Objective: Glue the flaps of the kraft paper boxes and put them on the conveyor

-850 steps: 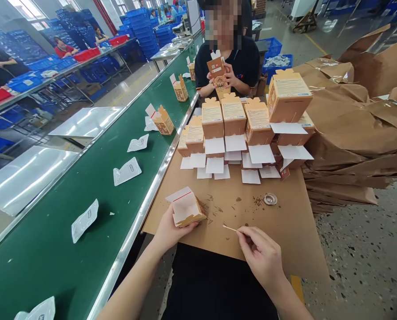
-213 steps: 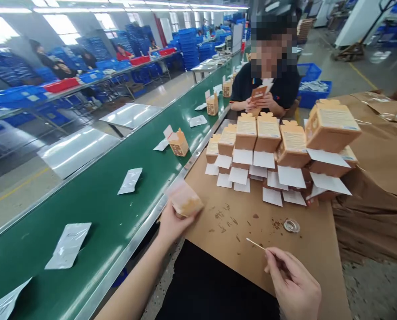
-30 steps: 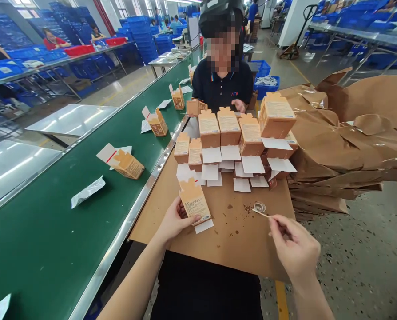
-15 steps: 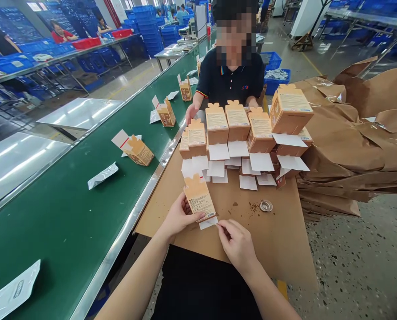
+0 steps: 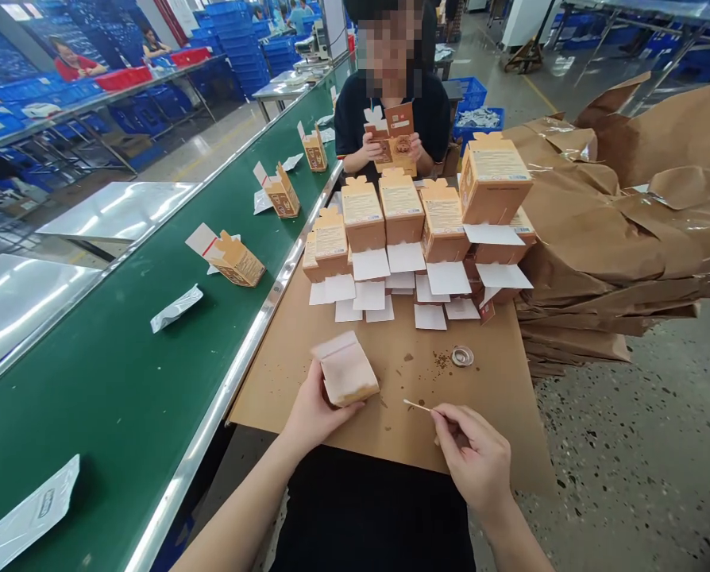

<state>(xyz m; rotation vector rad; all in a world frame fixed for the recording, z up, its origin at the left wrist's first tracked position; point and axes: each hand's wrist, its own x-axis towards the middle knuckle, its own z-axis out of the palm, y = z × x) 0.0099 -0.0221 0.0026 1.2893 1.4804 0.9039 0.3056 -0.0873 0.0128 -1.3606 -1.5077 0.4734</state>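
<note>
My left hand grips a small tan carton from below, and the carton's pale inner side or flap faces up. My right hand pinches a thin wooden stick between its fingertips, with the tip pointing left toward the carton and not touching it. Both rest over a brown cardboard sheet. A small round metal dish with brown residue lies on the sheet, right of the carton and beyond the stick.
A pile of tan cartons with white cards stands on the sheet. A co-worker's hands hold a carton beyond it. A green conveyor belt with cartons and foil pouches runs left. Brown kraft paper is heaped right.
My left hand has turned the carton so its labelled side no longer shows. The white card below it is gone from view. My right hand has moved right, away from the carton, with the stick.
</note>
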